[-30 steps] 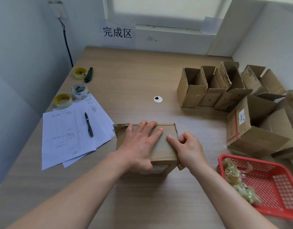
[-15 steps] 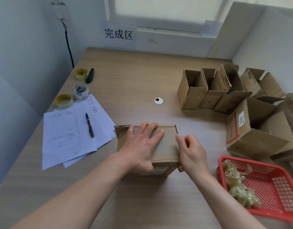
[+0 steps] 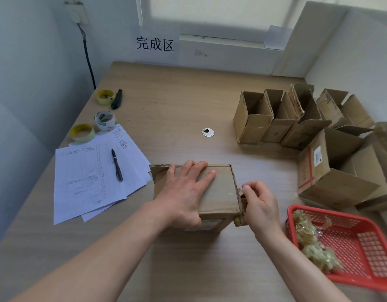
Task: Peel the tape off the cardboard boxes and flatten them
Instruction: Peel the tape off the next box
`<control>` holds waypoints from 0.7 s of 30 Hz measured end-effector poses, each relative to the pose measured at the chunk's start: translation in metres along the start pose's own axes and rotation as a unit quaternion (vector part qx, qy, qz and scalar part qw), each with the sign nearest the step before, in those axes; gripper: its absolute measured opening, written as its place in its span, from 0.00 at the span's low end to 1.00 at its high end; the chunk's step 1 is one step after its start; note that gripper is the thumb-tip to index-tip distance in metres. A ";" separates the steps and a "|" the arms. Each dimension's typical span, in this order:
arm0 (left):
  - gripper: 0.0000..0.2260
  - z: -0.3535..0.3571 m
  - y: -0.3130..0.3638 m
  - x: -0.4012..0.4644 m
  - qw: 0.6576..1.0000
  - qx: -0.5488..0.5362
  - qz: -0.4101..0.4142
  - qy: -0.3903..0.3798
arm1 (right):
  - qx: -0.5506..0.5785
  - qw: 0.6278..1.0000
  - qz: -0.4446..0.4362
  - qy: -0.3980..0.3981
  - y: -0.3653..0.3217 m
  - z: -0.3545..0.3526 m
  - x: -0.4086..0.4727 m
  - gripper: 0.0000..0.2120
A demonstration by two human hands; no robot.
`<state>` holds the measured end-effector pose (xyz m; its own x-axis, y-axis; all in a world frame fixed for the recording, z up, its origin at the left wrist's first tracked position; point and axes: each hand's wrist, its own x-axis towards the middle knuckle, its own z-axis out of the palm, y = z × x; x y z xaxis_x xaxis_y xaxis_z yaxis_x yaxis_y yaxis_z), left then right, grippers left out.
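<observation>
A closed cardboard box [image 3: 218, 192] lies on the wooden table in front of me. My left hand [image 3: 186, 192] presses flat on its top, fingers spread, thumb down the near face. My right hand [image 3: 259, 203] is at the box's right edge, fingers curled, pinching a strip of clear tape [image 3: 241, 205] that hangs loose down that side. A white label shows on the box's near face.
Several open cardboard boxes [image 3: 297, 123] crowd the right side. A red basket [image 3: 362, 243] with crumpled tape sits at the near right. Papers with a pen [image 3: 116, 164], three tape rolls [image 3: 104, 120] and a utility knife lie at the left.
My right hand moved from the box's top to its right edge and pinched the tape, pulling it off the top. My left hand stayed pressed on the box.
</observation>
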<state>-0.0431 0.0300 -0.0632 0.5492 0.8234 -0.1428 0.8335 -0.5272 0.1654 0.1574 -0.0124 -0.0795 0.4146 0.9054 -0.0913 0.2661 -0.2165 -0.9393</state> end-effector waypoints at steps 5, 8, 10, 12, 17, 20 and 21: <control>0.56 0.000 -0.001 0.002 1.000 0.001 0.000 -0.002 | 0.031 0.999 0.021 -0.013 -0.007 -0.001 -0.001 0.20; 0.55 0.001 -0.002 0.003 1.000 0.002 0.002 0.001 | -0.042 0.999 -0.017 -0.021 -0.008 0.001 -0.006 0.17; 0.55 0.002 -0.002 0.003 1.000 0.000 0.003 0.003 | -0.056 0.998 -0.026 -0.017 -0.006 0.002 -0.007 0.14; 0.55 0.002 -0.003 0.002 1.000 -0.004 0.005 0.004 | -0.015 1.000 -0.013 -0.007 -0.001 0.003 -0.007 0.15; 0.54 0.003 -0.004 0.000 1.000 -0.015 0.005 0.006 | 0.215 0.962 0.168 -0.023 0.009 0.004 0.000 0.15; 0.54 0.004 -0.004 0.000 1.000 -0.014 0.006 0.009 | 0.287 0.930 0.224 -0.053 0.013 0.005 0.006 0.17; 0.54 0.004 -0.003 -0.001 1.000 -0.015 0.006 0.011 | 0.294 0.927 0.229 -0.047 0.014 0.007 0.007 0.17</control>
<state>-0.0463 0.0303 -0.0675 0.5568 0.8220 -0.1195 0.8248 -0.5301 0.1969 0.1579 -0.0060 -0.0961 0.2814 0.8022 -0.5265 -0.4500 -0.3743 -0.8108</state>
